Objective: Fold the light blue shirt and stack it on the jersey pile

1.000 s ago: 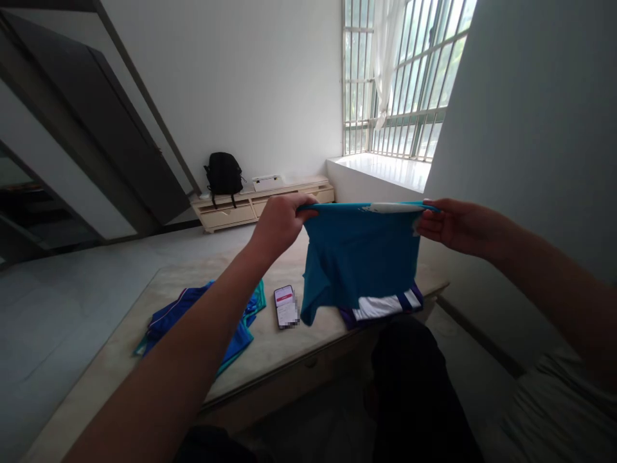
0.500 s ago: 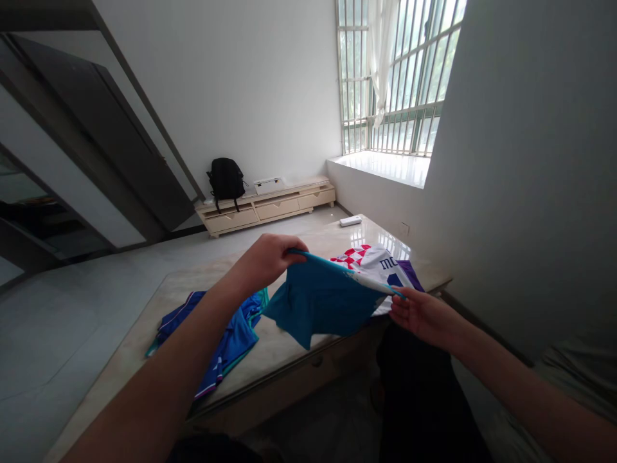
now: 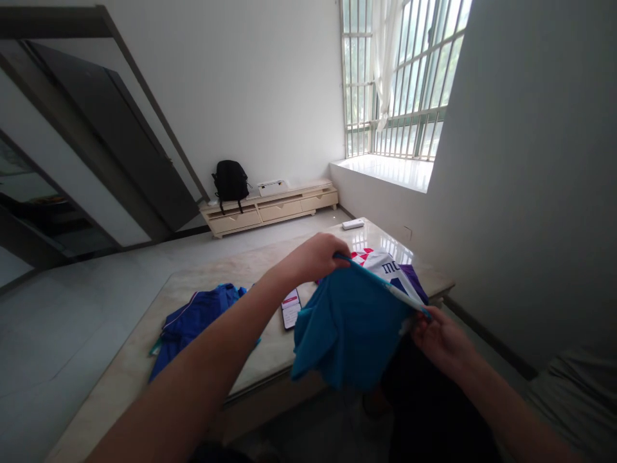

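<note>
A teal-blue garment [image 3: 349,328] hangs in the air over the near edge of a marble table [image 3: 144,347]. My left hand [image 3: 315,257] pinches its upper edge at the far end. My right hand [image 3: 441,341] is closed on the same edge lower down, close to my body. Behind the garment a white, red-checked and purple shirt [image 3: 388,267] lies on the table. A phone [image 3: 290,307] with a lit screen lies just left of the garment.
A pile of dark blue clothes [image 3: 193,318] lies on the left of the table, and a white remote [image 3: 353,224] at its far edge. Beyond stand a low cream cabinet [image 3: 270,209] with a black backpack [image 3: 230,181], and a barred window [image 3: 400,77].
Both hands brought the garment down from held-up level, then shifted it right toward my body. The phone, covered half a second ago, shows again.
</note>
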`<action>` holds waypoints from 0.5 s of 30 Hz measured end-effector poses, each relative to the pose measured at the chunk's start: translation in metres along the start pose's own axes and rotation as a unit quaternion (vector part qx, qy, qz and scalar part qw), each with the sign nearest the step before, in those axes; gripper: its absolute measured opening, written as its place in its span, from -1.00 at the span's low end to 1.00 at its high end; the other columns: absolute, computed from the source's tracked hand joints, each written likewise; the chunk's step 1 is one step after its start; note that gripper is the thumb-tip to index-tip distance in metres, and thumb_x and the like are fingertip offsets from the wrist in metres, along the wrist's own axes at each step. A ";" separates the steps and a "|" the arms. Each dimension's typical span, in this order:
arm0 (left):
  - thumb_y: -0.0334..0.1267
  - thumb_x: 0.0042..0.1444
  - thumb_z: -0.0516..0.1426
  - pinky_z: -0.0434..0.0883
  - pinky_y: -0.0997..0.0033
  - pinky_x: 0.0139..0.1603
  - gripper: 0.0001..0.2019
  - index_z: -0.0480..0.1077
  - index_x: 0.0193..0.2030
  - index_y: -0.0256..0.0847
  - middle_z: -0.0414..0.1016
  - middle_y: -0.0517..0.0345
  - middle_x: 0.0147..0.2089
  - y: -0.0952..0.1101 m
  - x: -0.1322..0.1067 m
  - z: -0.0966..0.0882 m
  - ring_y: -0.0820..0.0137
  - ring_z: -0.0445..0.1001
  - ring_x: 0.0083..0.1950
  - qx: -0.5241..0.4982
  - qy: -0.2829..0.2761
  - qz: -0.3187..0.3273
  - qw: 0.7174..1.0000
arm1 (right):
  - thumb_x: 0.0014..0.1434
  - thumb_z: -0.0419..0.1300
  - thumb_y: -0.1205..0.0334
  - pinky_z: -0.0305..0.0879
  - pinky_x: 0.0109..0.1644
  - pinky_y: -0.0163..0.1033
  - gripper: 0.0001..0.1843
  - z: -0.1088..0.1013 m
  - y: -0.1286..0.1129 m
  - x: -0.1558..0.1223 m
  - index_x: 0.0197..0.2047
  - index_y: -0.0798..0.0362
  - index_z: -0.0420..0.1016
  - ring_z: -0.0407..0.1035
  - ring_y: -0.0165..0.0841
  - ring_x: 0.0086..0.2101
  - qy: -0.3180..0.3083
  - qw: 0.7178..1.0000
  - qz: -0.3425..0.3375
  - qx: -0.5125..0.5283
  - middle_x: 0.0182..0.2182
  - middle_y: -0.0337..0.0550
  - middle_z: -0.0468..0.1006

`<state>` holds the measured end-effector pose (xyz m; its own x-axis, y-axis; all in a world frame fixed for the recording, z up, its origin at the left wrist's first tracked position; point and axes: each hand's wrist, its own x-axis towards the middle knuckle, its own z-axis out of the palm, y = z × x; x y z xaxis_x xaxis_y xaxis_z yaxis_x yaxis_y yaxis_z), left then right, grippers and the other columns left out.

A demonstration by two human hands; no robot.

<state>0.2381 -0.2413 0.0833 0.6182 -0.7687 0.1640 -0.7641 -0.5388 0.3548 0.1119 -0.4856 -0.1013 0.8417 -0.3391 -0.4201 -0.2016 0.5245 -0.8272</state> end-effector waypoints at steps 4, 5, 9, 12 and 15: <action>-0.48 -0.08 0.38 0.42 0.41 -0.17 -0.90 0.61 -0.43 -0.23 0.59 0.16 -0.42 -0.005 0.067 0.019 0.36 0.50 -0.33 -0.224 0.101 -0.048 0.968 | 0.26 0.08 0.42 0.35 -0.52 -0.38 -0.70 0.020 -0.100 0.071 -0.51 0.02 0.25 0.26 -0.48 -0.66 0.051 0.983 -0.120 -0.132 -0.68 -0.32 0.30; -0.50 -0.10 0.38 0.43 0.43 -0.19 -0.88 0.59 -0.43 -0.25 0.57 0.18 -0.44 -0.007 0.078 0.028 0.39 0.50 -0.35 -0.300 0.133 -0.075 0.942 | 0.25 0.11 0.40 0.36 -0.50 -0.36 -0.73 0.029 -0.131 0.089 -0.49 0.03 0.29 0.28 -0.46 -0.64 0.060 0.973 -0.156 -0.161 -0.66 -0.30 0.33; -0.48 -0.02 0.37 0.47 0.47 -0.35 -0.77 0.50 -0.22 -0.28 0.50 0.24 -0.48 -0.010 0.102 0.093 0.44 0.50 -0.44 -0.453 0.183 -0.140 0.861 | 0.19 0.23 0.35 0.40 -0.36 -0.31 -0.84 0.084 -0.230 0.141 -0.44 0.09 0.43 0.38 -0.40 -0.53 0.058 0.898 -0.299 -0.317 -0.59 -0.23 0.44; -0.50 -0.02 0.38 0.53 0.44 -0.38 -0.65 0.43 -0.10 -0.30 0.49 0.25 -0.45 -0.007 0.108 0.162 0.43 0.52 -0.43 -0.538 0.195 -0.195 0.797 | 0.16 0.31 0.32 0.42 -0.17 -0.20 -0.87 0.137 -0.235 0.158 -0.42 0.12 0.52 0.50 -0.26 -0.35 0.001 0.813 -0.342 -0.471 -0.49 -0.11 0.55; -0.43 0.04 0.38 0.60 0.37 -0.28 -0.73 0.44 -0.14 -0.32 0.56 0.11 -0.33 0.006 0.111 0.225 0.36 0.60 -0.34 -0.615 0.187 -0.243 0.726 | 0.22 0.34 0.22 0.42 0.06 -0.08 -0.85 0.175 -0.169 0.159 -0.28 0.15 0.57 0.51 -0.19 -0.11 -0.073 0.719 -0.340 -0.601 -0.25 -0.08 0.62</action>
<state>0.2613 -0.4072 -0.1032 0.9421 -0.3202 -0.0991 0.1623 0.1771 0.9707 0.3676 -0.4910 0.0369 0.9763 -0.0662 0.2059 0.0685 -0.8084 -0.5846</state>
